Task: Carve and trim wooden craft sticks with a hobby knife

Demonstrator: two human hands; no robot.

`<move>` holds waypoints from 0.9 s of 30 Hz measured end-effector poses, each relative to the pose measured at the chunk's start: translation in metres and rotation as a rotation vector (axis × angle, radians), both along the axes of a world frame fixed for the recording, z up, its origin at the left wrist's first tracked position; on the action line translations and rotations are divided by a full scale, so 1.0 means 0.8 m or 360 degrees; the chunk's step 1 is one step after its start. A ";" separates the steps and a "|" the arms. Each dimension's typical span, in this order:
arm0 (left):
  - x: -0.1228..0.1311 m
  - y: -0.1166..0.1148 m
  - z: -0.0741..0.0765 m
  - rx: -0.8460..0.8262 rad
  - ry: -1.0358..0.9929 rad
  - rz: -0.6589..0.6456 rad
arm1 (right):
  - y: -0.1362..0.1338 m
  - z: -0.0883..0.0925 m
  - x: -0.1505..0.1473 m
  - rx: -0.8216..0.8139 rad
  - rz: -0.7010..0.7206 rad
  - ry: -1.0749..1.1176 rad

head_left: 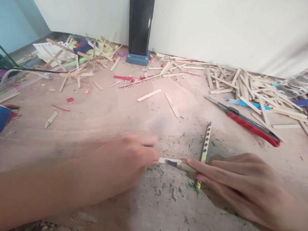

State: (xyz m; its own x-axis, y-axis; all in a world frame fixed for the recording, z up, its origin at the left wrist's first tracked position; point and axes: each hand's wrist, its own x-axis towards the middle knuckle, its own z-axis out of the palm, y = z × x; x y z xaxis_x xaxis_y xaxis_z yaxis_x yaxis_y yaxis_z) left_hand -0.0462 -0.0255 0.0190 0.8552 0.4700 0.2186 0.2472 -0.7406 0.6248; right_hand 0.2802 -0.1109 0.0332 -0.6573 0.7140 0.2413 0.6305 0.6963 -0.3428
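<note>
My left hand (131, 155) is closed, its fingertips pinching the left end of a pale wooden craft stick (162, 160); the hand is a little blurred. My right hand (244, 181) grips a slim craft knife (179, 165) with a metal collar, its grey blade pointing left and lying against the stick. Most of the knife's handle is hidden by my fingers. A yellow pencil with purple dots (206, 142) lies under the right fingertips, its tip pointing away from me. Green flecks (172, 192) are scattered on the worktop around both hands.
A red and black utility knife (252, 127) lies right of the pencil, its blade pointing left. Behind it is a pile of craft sticks (246, 85). Two loose sticks, one a craft stick (149, 95), lie ahead. Glued stick shapes (77, 72) and scraps are at back left, near a black post (140, 25).
</note>
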 end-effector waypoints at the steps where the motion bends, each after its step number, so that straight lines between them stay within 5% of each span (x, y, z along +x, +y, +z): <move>1: 0.000 0.000 0.000 0.0013 0.0012 0.0008 | -0.003 -0.001 0.000 0.0018 0.0029 -0.0022; 21: 0.000 -0.004 0.006 0.0071 0.0024 0.0069 | -0.010 -0.006 -0.006 -0.0004 0.0002 0.0024; 27: 0.000 -0.003 0.007 0.0000 0.0081 0.0066 | -0.023 -0.012 -0.005 0.0171 0.0008 -0.0072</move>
State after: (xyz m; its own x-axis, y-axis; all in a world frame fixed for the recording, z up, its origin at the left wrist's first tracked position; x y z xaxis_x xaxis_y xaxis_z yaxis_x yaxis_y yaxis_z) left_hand -0.0458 -0.0276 0.0250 0.8450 0.5051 0.1755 0.3089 -0.7291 0.6107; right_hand 0.2760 -0.1290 0.0234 -0.6728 0.6822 0.2863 0.6399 0.7308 -0.2376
